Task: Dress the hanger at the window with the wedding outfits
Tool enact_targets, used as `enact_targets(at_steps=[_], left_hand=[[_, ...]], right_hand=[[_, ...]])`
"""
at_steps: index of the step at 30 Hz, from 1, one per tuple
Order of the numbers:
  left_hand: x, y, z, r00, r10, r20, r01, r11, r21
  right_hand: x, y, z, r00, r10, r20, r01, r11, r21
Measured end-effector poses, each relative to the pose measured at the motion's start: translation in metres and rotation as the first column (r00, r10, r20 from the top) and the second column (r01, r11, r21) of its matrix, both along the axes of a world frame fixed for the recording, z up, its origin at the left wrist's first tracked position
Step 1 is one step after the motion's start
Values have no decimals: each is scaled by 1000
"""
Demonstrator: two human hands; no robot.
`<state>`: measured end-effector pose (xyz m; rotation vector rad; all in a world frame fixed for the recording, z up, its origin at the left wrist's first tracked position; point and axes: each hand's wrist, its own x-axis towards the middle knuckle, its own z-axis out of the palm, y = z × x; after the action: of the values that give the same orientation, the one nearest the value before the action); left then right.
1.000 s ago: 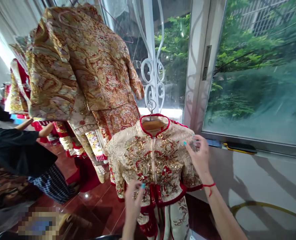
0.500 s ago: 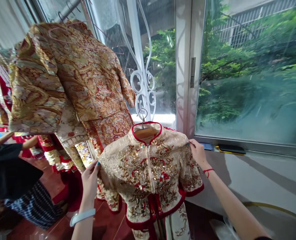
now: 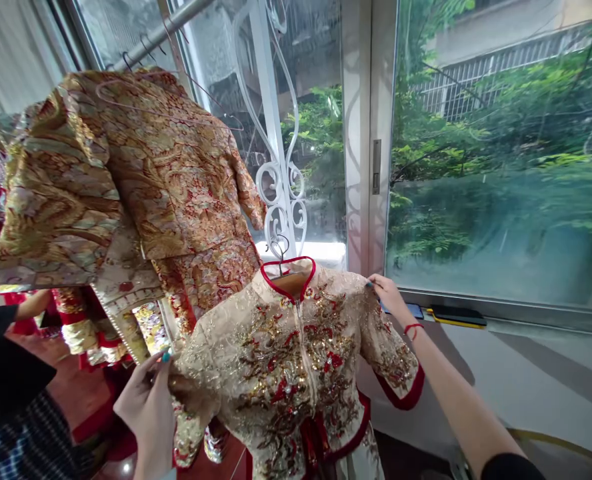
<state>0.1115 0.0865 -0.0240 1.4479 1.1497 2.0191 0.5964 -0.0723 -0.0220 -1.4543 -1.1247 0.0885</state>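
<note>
In front of me a cream jacket (image 3: 256, 347) with gold sequins, red flowers and red trim hangs on a hanger (image 3: 281, 257) with a metal hook. My left hand (image 3: 149, 393) pinches the jacket's sleeve on the left side, thumb and fingers closed on the cloth. At the other shoulder my right hand (image 3: 389, 293), with a red string on the wrist, grips the fabric between thumb and fingers. A zip runs down the jacket's front. Pale cloth shows below its hem, partly cut off by the frame.
Gold brocade garments (image 3: 176, 180) hang from a metal rail (image 3: 161, 33) at the left. Another person (image 3: 11, 373) in dark clothes stands at the left edge. Behind are a white scrollwork stand (image 3: 279, 167) and a window (image 3: 496, 167); a black-and-yellow object (image 3: 459, 316) lies on the sill.
The jacket appears larger and closer. My left hand has moved left and down, spreading the sleeve outward, while my right hand keeps its hold. The view has tilted up slightly.
</note>
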Motion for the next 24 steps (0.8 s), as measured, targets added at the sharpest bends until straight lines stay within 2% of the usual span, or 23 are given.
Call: enact_targets(at_steps=[2, 5, 7, 10, 13, 16, 20, 24], left_hand=[[0, -12, -16, 999, 33, -17, -33, 999, -21], [-8, -16, -27, 996, -62, -68, 55, 993, -100], [-16, -10, -21, 983, -150, -104, 138, 984, -114], [-24, 4, 2, 934, -316, -169, 302, 947, -106], [-20, 16, 18, 875, -417, -246, 373, 905, -204], [-9, 19, 15, 899, -373, -231, 321, 918, -235], [11, 4, 11, 974, -212, -82, 200, 970, -136], [35, -25, 31, 998, -30, -56, 31, 999, 11]], right_hand=[[0, 12, -7, 997, 28, -75, -29, 999, -14], [1, 16, -7, 978, 119, -169, -132, 989, -67], [1, 12, -2, 960, 178, -216, -201, 976, -87], [-11, 8, 6, 945, 253, -208, -273, 960, -70], [-32, 14, 4, 980, 179, -91, -177, 984, 25], [-48, 24, -2, 997, 51, -60, -43, 991, 128], [-48, 24, 6, 996, 65, -54, -58, 989, 134], [-37, 20, 28, 992, 108, -68, -101, 989, 103]])
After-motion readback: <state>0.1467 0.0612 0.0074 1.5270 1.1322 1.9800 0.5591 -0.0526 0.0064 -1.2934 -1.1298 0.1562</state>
